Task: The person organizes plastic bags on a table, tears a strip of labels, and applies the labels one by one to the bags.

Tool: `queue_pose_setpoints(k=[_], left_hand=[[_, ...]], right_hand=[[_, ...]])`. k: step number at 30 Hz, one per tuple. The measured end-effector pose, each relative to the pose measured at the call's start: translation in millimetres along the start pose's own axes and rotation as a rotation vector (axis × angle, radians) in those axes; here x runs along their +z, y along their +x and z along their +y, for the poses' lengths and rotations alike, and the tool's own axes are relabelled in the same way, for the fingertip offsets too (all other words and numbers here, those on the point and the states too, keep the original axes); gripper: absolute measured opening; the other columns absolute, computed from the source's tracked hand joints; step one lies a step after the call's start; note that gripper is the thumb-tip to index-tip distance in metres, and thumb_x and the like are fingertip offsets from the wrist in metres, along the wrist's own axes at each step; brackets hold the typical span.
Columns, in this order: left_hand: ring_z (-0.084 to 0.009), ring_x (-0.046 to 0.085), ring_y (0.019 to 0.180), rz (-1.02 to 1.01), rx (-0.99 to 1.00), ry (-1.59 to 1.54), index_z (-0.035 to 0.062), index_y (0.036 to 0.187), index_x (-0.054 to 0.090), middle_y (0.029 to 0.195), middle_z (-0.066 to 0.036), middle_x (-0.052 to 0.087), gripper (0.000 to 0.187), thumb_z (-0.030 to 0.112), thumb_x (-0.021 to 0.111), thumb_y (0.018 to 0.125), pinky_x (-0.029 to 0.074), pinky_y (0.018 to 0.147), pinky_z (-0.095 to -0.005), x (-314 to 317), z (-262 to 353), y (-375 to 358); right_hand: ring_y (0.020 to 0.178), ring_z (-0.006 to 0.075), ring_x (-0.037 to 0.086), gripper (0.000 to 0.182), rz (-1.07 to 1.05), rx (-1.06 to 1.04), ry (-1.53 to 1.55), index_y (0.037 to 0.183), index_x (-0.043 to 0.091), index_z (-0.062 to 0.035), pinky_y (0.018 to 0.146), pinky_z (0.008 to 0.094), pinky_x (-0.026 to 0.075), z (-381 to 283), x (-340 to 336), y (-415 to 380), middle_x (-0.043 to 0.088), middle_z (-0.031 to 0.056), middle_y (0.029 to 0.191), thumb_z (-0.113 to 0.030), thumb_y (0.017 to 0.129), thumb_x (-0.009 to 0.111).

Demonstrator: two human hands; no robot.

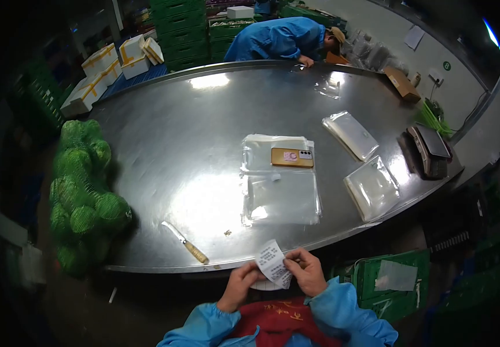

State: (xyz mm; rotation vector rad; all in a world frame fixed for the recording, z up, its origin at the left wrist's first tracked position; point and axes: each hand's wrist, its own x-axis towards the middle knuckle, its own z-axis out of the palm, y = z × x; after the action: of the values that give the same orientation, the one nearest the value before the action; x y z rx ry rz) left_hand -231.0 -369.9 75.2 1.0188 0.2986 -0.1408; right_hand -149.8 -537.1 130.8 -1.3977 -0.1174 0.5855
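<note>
Between my two hands, in front of the table's near edge, is a strip of white printed labels (pixel 272 261), its upper end curling upward. My left hand (pixel 241 284) is closed on its left lower side. My right hand (pixel 308 272) pinches the right side between thumb and fingers. Dark rows of print cover the paper, too small to read. Left of my hands, a knife (pixel 185 243) with a wooden handle lies near the table edge. Beyond them, a gold phone (pixel 291 157) rests on a stack of clear plastic bags (pixel 280 199).
Green net sacks of round green vegetables (pixel 85 196) stand at the metal table's (pixel 157 150) left end. More clear bags (pixel 372 188) and a scale (pixel 429 150) are at right. A co-worker in blue (pixel 282 40) bends over the far edge. Green crates (pixel 392 283) stand lower right.
</note>
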Motion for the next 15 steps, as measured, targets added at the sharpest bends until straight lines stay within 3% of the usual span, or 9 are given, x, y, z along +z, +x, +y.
queue_pose_setpoints(k=[1,2,4,7,10,12,14,15], left_hand=[[-0.0142,0.060,0.088,0.164,0.027,0.104,-0.0038,0.110,0.057,0.097,-0.009,0.064,0.027,0.010,0.054,0.087,0.048,0.080,-0.0272,13,21,7],[-0.0142,0.060,0.088,0.176,0.028,0.102,-0.0038,0.110,0.057,0.097,-0.009,0.064,0.027,0.010,0.054,0.087,0.048,0.080,-0.0272,18,30,17],[-0.0118,0.060,0.083,0.151,0.130,-0.031,-0.0039,0.106,0.059,0.094,-0.008,0.064,0.024,0.006,0.059,0.084,0.049,0.075,-0.0253,26,40,34],[-0.0102,0.059,0.080,0.041,0.085,0.107,-0.0034,0.105,0.059,0.094,-0.008,0.064,0.024,0.005,0.062,0.082,0.049,0.071,-0.0236,33,42,50],[-0.0109,0.059,0.080,0.010,0.052,0.026,-0.0029,0.101,0.061,0.093,-0.008,0.064,0.022,0.006,0.064,0.082,0.048,0.074,-0.0242,32,32,69],[-0.0122,0.059,0.081,0.031,0.062,0.134,-0.0025,0.098,0.062,0.092,-0.008,0.063,0.019,0.007,0.064,0.082,0.047,0.076,-0.0252,43,26,78],[-0.0121,0.058,0.083,-0.001,0.172,0.419,-0.0036,0.098,0.061,0.090,-0.008,0.064,0.020,0.007,0.063,0.082,0.047,0.079,-0.0265,49,20,91],[-0.0108,0.058,0.082,0.061,0.121,0.363,-0.0038,0.098,0.061,0.086,-0.007,0.064,0.018,0.008,0.062,0.084,0.047,0.075,-0.0255,53,17,96]], right_hand=[[0.076,0.0062,0.054,0.007,-0.039,-0.034,-0.030,0.094,0.054,0.0006,0.068,0.0192,0.044,8,3,2,0.057,0.0023,0.082,-0.004,0.089,0.056],[0.076,0.0062,0.054,0.007,-0.050,-0.028,-0.029,0.094,0.054,0.0006,0.068,0.0192,0.044,13,5,3,0.057,0.0023,0.082,-0.004,0.089,0.056],[0.079,0.0077,0.056,0.010,-0.036,-0.031,0.021,0.095,0.054,0.0013,0.071,0.0212,0.045,12,6,9,0.059,0.0037,0.084,-0.005,0.088,0.057],[0.077,0.0085,0.058,0.011,-0.027,0.018,0.085,0.094,0.055,0.0026,0.069,0.0241,0.047,-2,-6,27,0.062,0.0079,0.087,-0.007,0.088,0.057],[0.077,0.0088,0.058,0.012,0.008,0.100,0.087,0.092,0.057,0.0022,0.069,0.0233,0.047,-5,-27,50,0.062,0.0075,0.086,-0.009,0.088,0.056],[0.076,0.0090,0.057,0.010,0.122,0.104,0.397,0.091,0.057,0.0016,0.069,0.0227,0.046,-3,-39,67,0.062,0.0062,0.083,-0.008,0.087,0.057],[0.073,0.0080,0.057,0.013,0.101,0.113,0.388,0.092,0.057,0.0007,0.068,0.0221,0.046,-5,-51,82,0.061,0.0053,0.079,-0.011,0.086,0.060],[0.078,0.0109,0.057,0.016,0.135,0.093,0.123,0.095,0.055,0.0009,0.069,0.0241,0.045,-8,-56,85,0.061,0.0074,0.085,-0.010,0.085,0.061]])
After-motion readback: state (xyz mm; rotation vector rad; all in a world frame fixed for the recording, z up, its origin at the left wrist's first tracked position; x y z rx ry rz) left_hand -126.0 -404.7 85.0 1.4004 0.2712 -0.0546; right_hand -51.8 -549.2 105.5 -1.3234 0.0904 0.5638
